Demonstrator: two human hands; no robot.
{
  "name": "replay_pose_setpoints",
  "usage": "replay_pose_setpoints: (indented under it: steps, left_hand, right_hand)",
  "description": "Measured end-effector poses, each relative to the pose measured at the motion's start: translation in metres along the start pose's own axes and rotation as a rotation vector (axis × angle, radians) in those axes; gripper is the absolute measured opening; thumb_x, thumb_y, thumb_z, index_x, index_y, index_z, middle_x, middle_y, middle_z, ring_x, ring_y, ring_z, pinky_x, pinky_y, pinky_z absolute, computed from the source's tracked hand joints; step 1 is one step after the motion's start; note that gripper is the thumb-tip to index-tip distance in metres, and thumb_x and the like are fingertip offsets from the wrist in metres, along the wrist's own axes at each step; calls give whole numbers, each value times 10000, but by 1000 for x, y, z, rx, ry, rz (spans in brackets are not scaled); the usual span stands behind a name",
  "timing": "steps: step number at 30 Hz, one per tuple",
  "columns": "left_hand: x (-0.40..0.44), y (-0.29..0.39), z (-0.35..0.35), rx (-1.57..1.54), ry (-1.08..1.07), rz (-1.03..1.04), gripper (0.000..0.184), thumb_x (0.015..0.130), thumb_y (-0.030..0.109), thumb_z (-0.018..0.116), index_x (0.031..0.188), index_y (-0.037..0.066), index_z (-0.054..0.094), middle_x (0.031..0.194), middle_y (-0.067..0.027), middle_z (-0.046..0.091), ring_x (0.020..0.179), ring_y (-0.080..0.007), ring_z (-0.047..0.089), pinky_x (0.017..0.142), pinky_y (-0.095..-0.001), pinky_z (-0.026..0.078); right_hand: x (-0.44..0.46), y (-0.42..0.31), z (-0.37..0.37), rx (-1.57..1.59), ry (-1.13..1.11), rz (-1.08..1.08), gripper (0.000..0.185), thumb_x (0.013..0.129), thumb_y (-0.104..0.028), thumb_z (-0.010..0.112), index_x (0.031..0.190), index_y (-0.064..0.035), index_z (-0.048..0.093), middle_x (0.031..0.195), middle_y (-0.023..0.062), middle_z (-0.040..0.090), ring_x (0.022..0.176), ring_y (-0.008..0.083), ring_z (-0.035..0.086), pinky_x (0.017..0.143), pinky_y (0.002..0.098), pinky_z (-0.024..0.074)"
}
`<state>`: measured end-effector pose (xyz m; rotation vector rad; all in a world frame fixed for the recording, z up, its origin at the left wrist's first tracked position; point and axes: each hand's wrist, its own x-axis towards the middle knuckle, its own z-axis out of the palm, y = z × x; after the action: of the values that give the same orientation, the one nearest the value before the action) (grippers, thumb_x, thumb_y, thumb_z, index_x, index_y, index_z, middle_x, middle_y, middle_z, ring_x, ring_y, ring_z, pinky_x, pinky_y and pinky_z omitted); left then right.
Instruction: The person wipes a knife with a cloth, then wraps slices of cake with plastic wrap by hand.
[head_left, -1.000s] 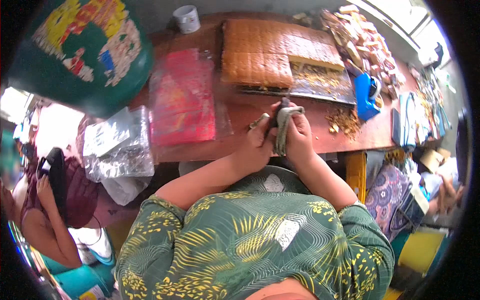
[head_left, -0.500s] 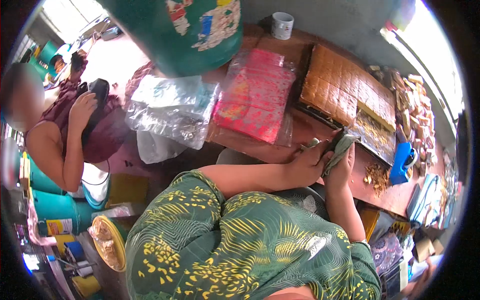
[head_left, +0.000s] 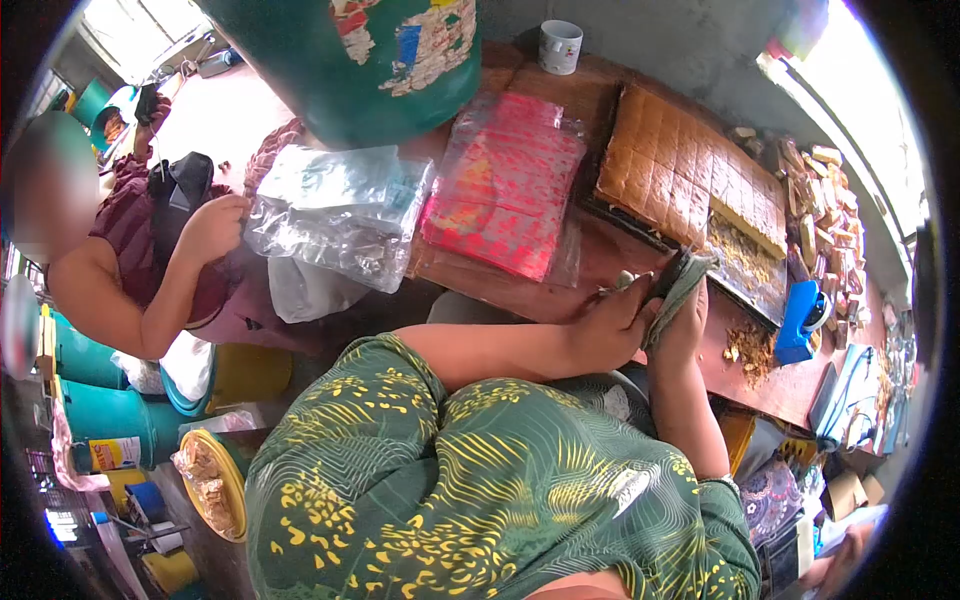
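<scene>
One grey-green cloth (head_left: 684,290), bunched and gripped by both the left hand (head_left: 612,325) and right hand (head_left: 680,325), apparently for firm control, hangs over the near edge of the table (head_left: 620,256), before the tray (head_left: 768,302) of scored cake (head_left: 680,160).

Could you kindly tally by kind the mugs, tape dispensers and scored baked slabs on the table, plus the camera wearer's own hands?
White mug: 1
Blue tape dispenser: 1
Scored baked slab: 1
Wearer's left hand and right hand: 2
Total: 5
</scene>
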<state>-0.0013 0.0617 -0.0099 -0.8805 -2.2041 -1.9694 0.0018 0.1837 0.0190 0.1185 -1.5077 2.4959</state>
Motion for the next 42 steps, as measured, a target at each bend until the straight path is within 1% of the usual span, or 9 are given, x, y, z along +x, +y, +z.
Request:
replay_pose_setpoints:
  steps: [2, 7, 9, 12, 17, 18, 24, 30, 42]
  left_hand:
    - [-3, 3, -4, -69, -48, -83, 390, 1080, 213, 433, 1333, -81, 472, 1160, -340, 632, 1080, -478, 648, 917, -508, 507]
    - [-13, -14, -3, 295, 107, 470, 388, 1077, 153, 433, 1376, -94, 436, 1188, -329, 611, 1113, -464, 625, 962, -467, 499]
    - [-20, -38, 2, 105, 31, 351, 383, 1079, 140, 431, 1385, -91, 424, 1190, -304, 608, 1107, -430, 626, 958, -445, 502]
    - [-21, -50, 9, -484, -145, -220, 362, 1093, 144, 412, 1382, -76, 416, 1171, -239, 608, 1084, -342, 625, 930, -415, 509]
    - [-13, 1, -12, -492, -144, -146, 354, 1125, 258, 386, 1339, -20, 437, 999, -105, 581, 885, -177, 582, 767, -329, 502]
    - [-12, 2, -17, -522, -192, -165, 366, 1128, 296, 386, 1325, -6, 445, 950, -80, 569, 825, -150, 565, 717, -306, 491]
    - [-3, 3, -37, -735, -359, -445, 496, 1101, 521, 358, 1200, 54, 494, 760, -8, 474, 602, -98, 444, 534, -233, 378]
    - [6, 20, -40, -941, -273, -392, 580, 1087, 575, 316, 1182, 47, 536, 750, -28, 474, 588, -123, 471, 540, -260, 418]
    - [6, 14, -46, -862, -307, -357, 566, 1106, 529, 313, 1277, 44, 549, 800, -23, 531, 636, -112, 504, 584, -262, 437]
  right_hand:
    - [4, -2, -1, 19, -65, 8, 313, 1098, -358, 491, 1175, -68, 579, 948, 41, 648, 772, 128, 624, 658, 253, 526]
    - [6, -11, 15, -150, 44, 66, 295, 1120, -313, 413, 1102, -74, 586, 915, 31, 621, 749, 122, 583, 656, 274, 497]
    - [11, -6, 12, -135, 88, 102, 304, 1124, -283, 395, 1050, -72, 602, 896, 27, 614, 747, 123, 566, 705, 292, 496]
    - [14, -8, 16, -159, 64, 152, 317, 1127, -280, 393, 1030, -79, 618, 860, -3, 613, 736, 87, 556, 675, 260, 484]
    - [20, -7, 11, -7, 17, 253, 251, 1119, -254, 467, 1056, -86, 643, 862, -37, 644, 718, 54, 578, 645, 224, 487]
    - [20, -15, 20, -35, 63, 254, 214, 1082, -257, 544, 963, -93, 613, 820, -13, 629, 679, 87, 581, 616, 249, 498]
    - [13, -14, 5, 112, 75, 320, 232, 1094, -267, 518, 1062, -84, 657, 876, -4, 668, 744, 87, 625, 673, 252, 522]
    - [6, -22, 4, 333, -61, 261, 396, 1087, -299, 490, 1245, 38, 624, 995, 111, 677, 834, 190, 650, 767, 314, 551]
    - [1, -29, 5, 404, -206, 280, 436, 1078, -308, 522, 1361, 20, 567, 1067, 70, 659, 877, 145, 594, 792, 292, 530]
